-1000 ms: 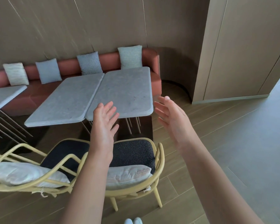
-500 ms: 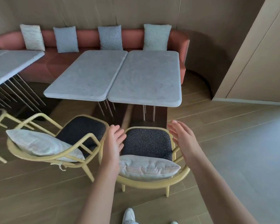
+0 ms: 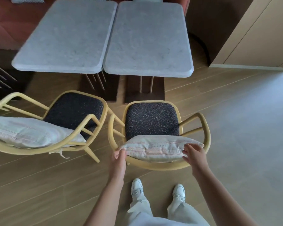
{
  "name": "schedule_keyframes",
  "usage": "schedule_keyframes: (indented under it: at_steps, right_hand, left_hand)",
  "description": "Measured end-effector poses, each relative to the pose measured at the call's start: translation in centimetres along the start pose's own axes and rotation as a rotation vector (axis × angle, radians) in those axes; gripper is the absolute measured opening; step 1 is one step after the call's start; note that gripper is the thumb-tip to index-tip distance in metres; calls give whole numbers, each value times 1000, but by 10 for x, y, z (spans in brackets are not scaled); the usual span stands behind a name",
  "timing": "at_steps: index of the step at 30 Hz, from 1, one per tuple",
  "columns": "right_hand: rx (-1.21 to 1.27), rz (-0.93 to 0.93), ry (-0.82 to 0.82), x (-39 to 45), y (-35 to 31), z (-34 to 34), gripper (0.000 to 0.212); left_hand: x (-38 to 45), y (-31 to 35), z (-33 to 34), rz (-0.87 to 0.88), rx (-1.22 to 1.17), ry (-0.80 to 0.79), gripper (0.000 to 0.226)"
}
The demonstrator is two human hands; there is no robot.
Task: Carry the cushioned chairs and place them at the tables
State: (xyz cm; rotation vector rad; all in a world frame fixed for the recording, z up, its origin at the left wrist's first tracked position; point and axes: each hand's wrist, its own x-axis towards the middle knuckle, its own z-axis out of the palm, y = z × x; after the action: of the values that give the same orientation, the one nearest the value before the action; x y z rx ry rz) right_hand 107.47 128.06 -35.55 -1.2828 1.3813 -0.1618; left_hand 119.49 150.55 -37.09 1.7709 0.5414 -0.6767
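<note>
Head view: the right chair [image 3: 158, 167] stands on the floor [image 3: 235, 128] just before the right table [image 3: 147, 38], with the left chair [image 3: 47, 147] beside it facing the left table [image 3: 65, 35]. The left hand [image 3: 118, 160] grips the right chair's back rail at the pillow [image 3: 155, 150] corner. The right hand [image 3: 194, 154] lies on the pillow's other end, fingers loosely spread.

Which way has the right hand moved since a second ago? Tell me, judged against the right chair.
Yes. The right hand has come down from above the right chair toward its back, and now reaches its white cushion at the right end.
</note>
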Motion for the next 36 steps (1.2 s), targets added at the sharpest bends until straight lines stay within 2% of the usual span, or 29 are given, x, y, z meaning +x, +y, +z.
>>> schedule_keyframes:
  at_steps: [4, 6, 8, 12, 17, 22, 28, 36]
  right_hand:
    - [-95, 95, 88, -1, 40, -1, 17]
    - [-43, 186, 106, 0, 55, 2, 12]
    - [58, 300, 107, 3, 64, 8, 23]
    - [243, 434, 5, 5, 60, 22, 26]
    - [281, 430, 28, 5, 64, 29, 20]
    - [289, 417, 20, 4, 68, 29, 18]
    - [359, 455, -30, -17, 79, 45, 35]
    - [274, 422, -6, -26, 82, 51, 23]
  left_hand:
    - [15, -17, 1, -33, 120, 3, 23]
    - [20, -20, 3, -61, 153, 18, 30]
    - [24, -21, 4, -68, 174, 22, 39]
    - [34, -24, 5, -117, 141, -22, 41]
    - [45, -28, 5, -267, -79, -137, 45]
    - [51, -35, -1, -320, -183, -216, 33]
    - [65, -39, -23, -326, -182, -190, 18]
    - [62, -36, -34, -320, -110, -219, 5]
